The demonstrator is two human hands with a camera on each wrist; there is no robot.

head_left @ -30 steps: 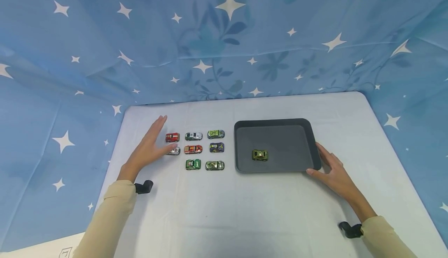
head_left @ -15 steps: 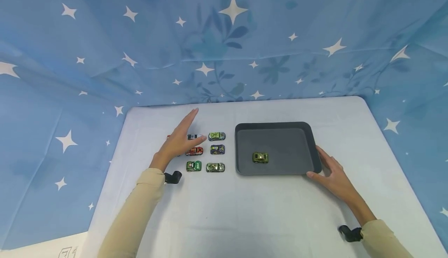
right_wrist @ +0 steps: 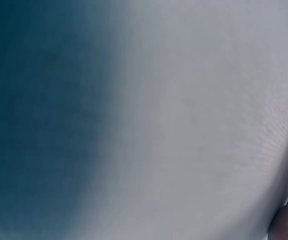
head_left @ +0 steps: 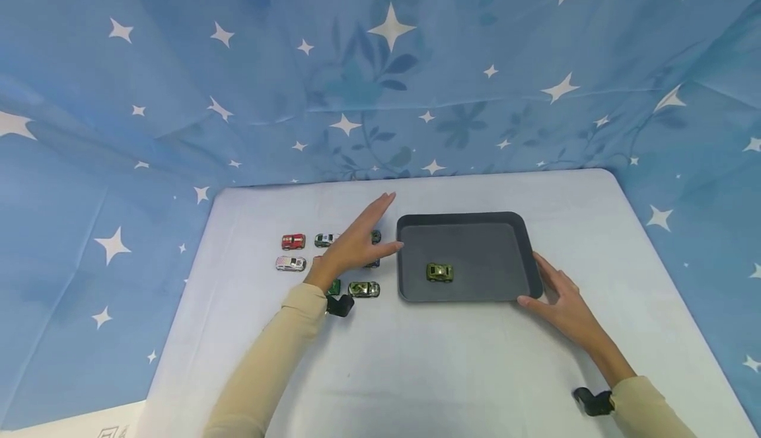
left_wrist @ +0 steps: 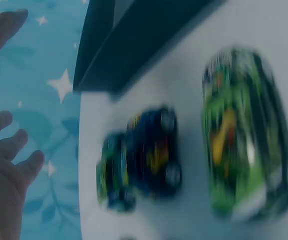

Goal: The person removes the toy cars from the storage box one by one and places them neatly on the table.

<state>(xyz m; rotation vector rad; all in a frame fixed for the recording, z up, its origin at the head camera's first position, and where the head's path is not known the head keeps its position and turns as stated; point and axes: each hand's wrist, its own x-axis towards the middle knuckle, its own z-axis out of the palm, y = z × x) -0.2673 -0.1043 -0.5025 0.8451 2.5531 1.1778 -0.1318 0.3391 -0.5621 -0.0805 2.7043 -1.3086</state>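
Your left hand [head_left: 357,243] hovers flat with fingers spread over the rows of small glossy toy cars [head_left: 293,241], hiding several. Your right hand [head_left: 561,302], fingers relaxed, touches the rounded black tray [head_left: 475,292] on the white surface [head_left: 416,359]; an olive car [head_left: 439,272] sits inside.

Head cam looks forward and down on my desk [head_left: 416,359]. Left wrist cam sits very near the toy cars [left_wrist: 139,160], sharing the tray [head_left: 470,292] edge. Right wrist cam: close, blurred, probably desk cloth.

Tray [head_left: 470,217] dark matt plastic; toy cars [head_left: 364,289] glossy painted finish; desk [head_left: 416,359] covered in smooth white cloth; backdrop [head_left: 380,81] blue star-print fabric.
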